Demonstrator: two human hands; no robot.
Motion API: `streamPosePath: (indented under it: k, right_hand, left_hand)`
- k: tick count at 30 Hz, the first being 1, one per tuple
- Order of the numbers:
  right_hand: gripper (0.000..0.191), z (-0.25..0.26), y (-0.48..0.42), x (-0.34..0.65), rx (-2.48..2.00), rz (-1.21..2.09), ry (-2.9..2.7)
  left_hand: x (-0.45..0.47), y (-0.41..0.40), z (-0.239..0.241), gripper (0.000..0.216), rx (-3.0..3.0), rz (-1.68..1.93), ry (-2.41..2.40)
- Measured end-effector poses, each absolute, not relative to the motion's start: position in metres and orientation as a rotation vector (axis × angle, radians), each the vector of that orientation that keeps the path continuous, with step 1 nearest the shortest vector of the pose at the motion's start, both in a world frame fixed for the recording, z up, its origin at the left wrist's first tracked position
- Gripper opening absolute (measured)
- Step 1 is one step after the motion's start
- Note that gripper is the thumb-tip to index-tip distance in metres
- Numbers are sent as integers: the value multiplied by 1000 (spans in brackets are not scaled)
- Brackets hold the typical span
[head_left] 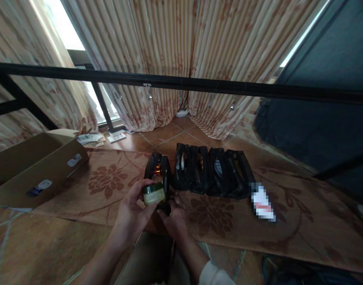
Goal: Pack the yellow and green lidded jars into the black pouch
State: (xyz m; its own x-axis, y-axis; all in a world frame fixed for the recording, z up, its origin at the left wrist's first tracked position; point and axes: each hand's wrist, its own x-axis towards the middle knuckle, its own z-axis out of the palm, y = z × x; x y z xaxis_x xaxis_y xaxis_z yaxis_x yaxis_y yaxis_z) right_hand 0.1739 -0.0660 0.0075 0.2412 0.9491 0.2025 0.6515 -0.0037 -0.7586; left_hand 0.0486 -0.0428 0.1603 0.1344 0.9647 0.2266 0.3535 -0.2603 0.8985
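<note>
My left hand (133,215) is closed around a small round jar (154,194) with a dark green lid and a pale label. The jar is held over the near end of an opened black pouch (166,174). My right hand (175,217) grips the near edge of that pouch, its fingers partly hidden by the dark fabric. Inside the pouch a shiny red and gold item (157,170) shows; its kind is unclear.
Several black pouches (215,174) stand in a row to the right on the patterned rug (110,198). A cardboard box (59,166) stands at the left, near papers (90,137). A black metal bar (175,82) crosses above, before curtains (166,47).
</note>
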Motion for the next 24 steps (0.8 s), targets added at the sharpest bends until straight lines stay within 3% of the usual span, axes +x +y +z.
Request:
streamPosePath:
  k: [24]
  right_hand:
    - [34, 16, -68, 173, -1753, 472, -1542]
  left_hand:
    - [19, -35, 154, 32, 1991, 1131, 1235]
